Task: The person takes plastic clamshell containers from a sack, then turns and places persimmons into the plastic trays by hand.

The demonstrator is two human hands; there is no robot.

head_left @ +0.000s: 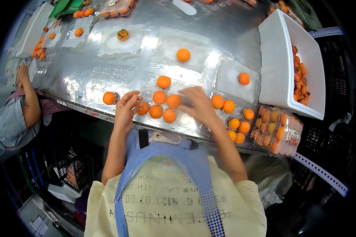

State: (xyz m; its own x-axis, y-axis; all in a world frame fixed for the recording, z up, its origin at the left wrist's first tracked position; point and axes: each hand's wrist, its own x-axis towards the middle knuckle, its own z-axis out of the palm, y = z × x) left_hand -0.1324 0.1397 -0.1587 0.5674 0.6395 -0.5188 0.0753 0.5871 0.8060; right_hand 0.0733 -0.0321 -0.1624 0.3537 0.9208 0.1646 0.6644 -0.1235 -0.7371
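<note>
Fruit sits in a clear tray near the front edge of the counter. The left hand curves its fingers at the tray's leftmost fruit; whether they grip it, I cannot tell. The right hand blurs beside another, its fingers' hold unclear. Each piece looks light, smooth and easily bruised, best taken gently around its sides.

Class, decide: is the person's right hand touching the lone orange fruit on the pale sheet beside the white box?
Apart. The head view shows the pale sheet between the right hand and the orange fruit.
</note>
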